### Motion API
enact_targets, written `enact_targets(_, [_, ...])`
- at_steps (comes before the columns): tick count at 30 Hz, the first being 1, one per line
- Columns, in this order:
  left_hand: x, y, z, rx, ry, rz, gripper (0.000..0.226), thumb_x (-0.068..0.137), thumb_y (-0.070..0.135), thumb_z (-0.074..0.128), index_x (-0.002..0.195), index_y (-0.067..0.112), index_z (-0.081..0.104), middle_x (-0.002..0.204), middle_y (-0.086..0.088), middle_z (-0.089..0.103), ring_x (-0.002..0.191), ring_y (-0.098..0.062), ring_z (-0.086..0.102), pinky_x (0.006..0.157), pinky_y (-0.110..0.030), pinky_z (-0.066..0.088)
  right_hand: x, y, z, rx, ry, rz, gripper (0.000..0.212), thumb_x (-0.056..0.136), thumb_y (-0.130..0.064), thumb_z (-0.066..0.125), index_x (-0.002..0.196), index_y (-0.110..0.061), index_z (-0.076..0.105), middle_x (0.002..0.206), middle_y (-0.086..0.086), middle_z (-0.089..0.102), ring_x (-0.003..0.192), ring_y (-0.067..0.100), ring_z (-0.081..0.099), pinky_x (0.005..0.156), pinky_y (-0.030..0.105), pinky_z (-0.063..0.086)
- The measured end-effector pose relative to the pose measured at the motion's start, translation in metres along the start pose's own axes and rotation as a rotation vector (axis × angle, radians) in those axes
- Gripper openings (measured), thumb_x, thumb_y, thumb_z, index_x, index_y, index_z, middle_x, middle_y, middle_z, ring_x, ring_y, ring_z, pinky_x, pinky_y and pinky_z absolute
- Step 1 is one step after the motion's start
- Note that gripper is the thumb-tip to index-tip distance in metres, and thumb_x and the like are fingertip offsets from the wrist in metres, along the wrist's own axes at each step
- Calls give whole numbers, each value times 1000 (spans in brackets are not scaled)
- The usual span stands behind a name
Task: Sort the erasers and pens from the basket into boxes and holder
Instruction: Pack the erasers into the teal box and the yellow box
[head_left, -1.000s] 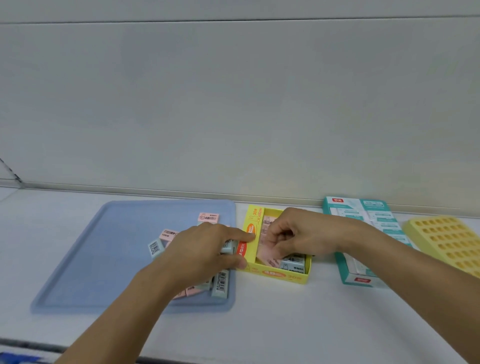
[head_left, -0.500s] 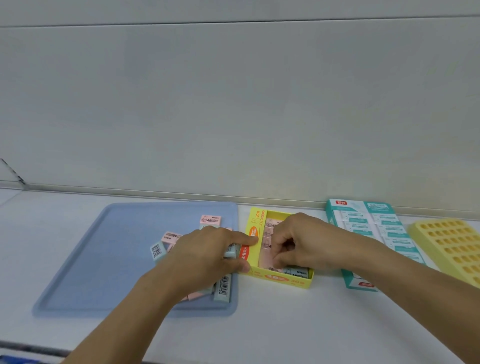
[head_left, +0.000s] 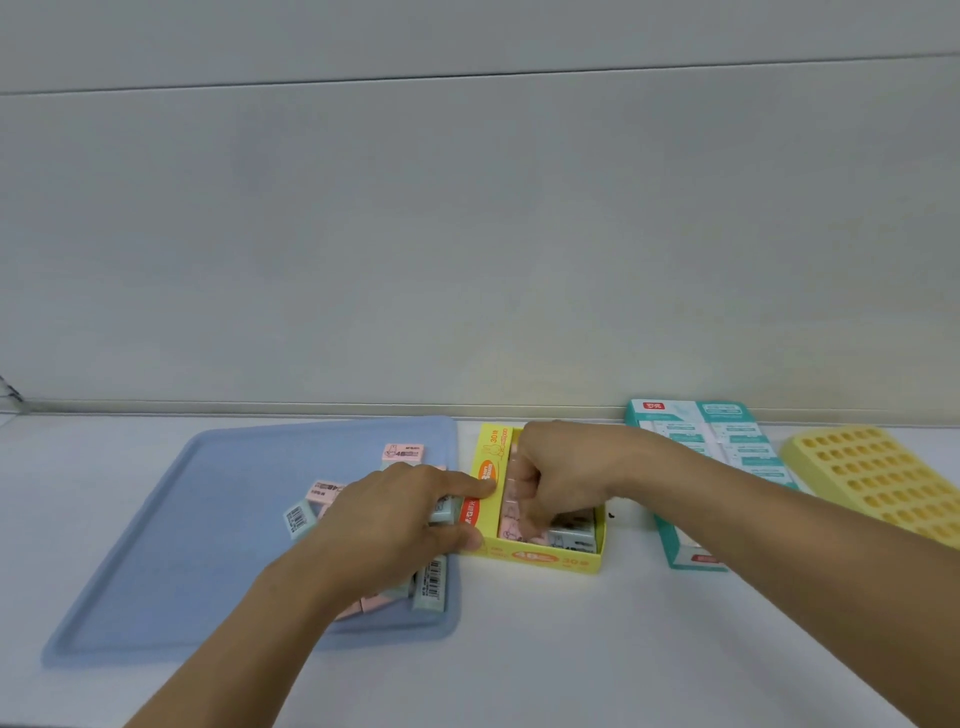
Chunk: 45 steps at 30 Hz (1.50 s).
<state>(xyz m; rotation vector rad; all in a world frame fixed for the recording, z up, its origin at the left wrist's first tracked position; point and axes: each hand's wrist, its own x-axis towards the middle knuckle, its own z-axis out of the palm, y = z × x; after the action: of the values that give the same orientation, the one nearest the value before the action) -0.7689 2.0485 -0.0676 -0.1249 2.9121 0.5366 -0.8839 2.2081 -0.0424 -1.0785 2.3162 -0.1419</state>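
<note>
A yellow eraser box (head_left: 545, 560) stands open on the white counter, with pink erasers (head_left: 511, 526) in a row along its left side and pale blue ones (head_left: 571, 535) at the front. My left hand (head_left: 395, 519) grips the box's left wall, index finger on top and thumb at the front corner. My right hand (head_left: 561, 473) is curled down inside the box, its fingertips pinching a pink eraser in the row. Loose pink (head_left: 403, 452) and pale blue erasers (head_left: 300, 517) lie on the blue tray (head_left: 182, 545), partly hidden under my left hand.
A teal box (head_left: 722, 415) with white erasers lies right of the yellow box, partly behind my right forearm. A yellow holder (head_left: 872, 478) with many holes sits at the far right. A grey wall runs along the back of the counter.
My right hand has gone deeper into the yellow box and curled onto the left row of pink erasers. My left hand has stayed on the box's left wall.
</note>
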Motion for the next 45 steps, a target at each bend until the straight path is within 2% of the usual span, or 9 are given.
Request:
enact_targets(4, [-1,1,1,-22,8,0,47,87,55,60,131,60,44,132,19,56,115,-9,52,90,-27,45,-1,0,4,93,53,57,28,75,-41,80,64,-22,61,66,-10,61,60,5,57,53,20,44])
enact_targets(10, [-1,0,3,-30,15,1,47,87,56,61,131,59,45,130,18,57,113,-9,53,89,-28,46,4,-3,13,-48,152,86,37,69,-48,81,68,-20,57,77,-6,64,81,16,66,73,35,54])
enact_targets(15, [-1,0,2,-37,19,7,47,86,56,61,130,59,45,132,20,56,114,-9,52,89,-27,46,0,6,6,229,32,107,25,77,-37,80,71,-15,71,59,-4,64,48,6,54,48,20,43])
enact_targets(21, [-2,1,1,-42,9,11,48,86,54,62,131,58,46,132,19,56,116,-10,53,91,-28,46,0,-1,14,-232,227,67,53,74,-55,74,60,-19,38,61,-7,44,60,13,44,51,26,29])
enact_targets(27, [-5,2,-1,-56,16,6,48,86,55,61,131,58,44,134,19,55,118,-10,52,93,-30,46,-17,17,7,-3,229,12,43,74,-49,76,69,-10,59,64,-2,57,58,12,48,55,30,38])
enact_targets(33, [-3,3,6,-125,32,-6,47,86,54,62,131,54,48,125,20,59,110,-6,55,93,-30,48,-25,14,13,-286,238,13,41,73,-57,73,68,-22,53,69,-11,54,63,7,47,61,25,34])
enact_targets(38, [-3,22,-2,-1498,46,-188,43,84,48,58,111,17,69,70,1,53,56,-10,47,44,-21,39,-25,16,7,400,584,-49,24,81,-40,74,72,-20,64,69,-5,64,59,5,54,58,28,44])
enact_targets(41, [2,33,-10,-2166,-12,-291,49,90,35,58,121,-3,60,92,-18,66,79,-26,67,64,-34,61,-27,3,12,630,780,-212,7,84,-23,73,79,-23,68,72,-2,65,64,14,55,60,20,45])
enact_targets(45, [3,43,-13,-2292,-83,-215,56,96,32,50,132,-10,47,126,-28,59,114,-36,62,93,-46,51,-26,-7,14,584,808,-189,14,80,-28,77,91,-29,69,74,-10,60,63,2,48,61,16,43])
